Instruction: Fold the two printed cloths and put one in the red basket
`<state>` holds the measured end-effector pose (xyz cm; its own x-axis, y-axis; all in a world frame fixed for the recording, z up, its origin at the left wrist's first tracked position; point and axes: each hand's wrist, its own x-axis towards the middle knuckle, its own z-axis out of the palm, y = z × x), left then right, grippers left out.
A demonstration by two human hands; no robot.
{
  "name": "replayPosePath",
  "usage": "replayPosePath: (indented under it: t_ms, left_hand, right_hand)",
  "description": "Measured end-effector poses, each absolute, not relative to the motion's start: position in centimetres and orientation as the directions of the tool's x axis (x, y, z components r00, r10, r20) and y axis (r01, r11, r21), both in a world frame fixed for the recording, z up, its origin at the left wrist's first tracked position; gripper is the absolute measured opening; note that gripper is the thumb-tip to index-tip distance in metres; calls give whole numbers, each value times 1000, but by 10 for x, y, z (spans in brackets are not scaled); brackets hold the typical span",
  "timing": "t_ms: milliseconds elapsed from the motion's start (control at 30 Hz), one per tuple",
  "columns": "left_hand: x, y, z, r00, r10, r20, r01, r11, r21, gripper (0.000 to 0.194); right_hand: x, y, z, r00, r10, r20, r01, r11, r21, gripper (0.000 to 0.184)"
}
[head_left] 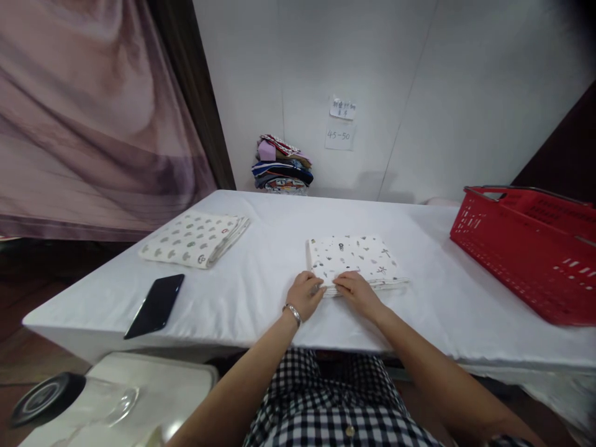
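Your left hand (305,295) and right hand (357,294) curl at folded cloth (356,256), near edge; can't tell grip closure. Worktop (428,267) separates cloth from red basket (526,248).

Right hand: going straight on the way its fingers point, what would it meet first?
Most likely the left hand, across a small gap along the near edge of the folded patterned cloth, which the right hand touches; exact depth is hard to judge.
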<state>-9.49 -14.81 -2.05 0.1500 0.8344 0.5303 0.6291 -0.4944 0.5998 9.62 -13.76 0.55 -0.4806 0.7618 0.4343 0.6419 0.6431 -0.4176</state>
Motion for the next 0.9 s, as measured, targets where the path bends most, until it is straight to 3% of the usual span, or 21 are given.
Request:
replayPosePath:
  t_ms: [600, 733, 900]
  left_hand:
    - [-94, -146, -15, 175, 896, 408, 555, -432, 711, 18]
    - [-93, -150, -12, 177, 861, 477, 626, -472, 621, 12]
    - [-88, -154, -6, 305, 772, 557, 710, -575, 408, 21]
  right_hand:
    - [94, -136, 9, -534, 725, 436, 709, 664, -237, 14]
    - [97, -138, 6, -553, 694, 461, 696, 689, -202, 15]
    - [99, -138, 4, -564, 690, 454, 701, 690, -180, 16]
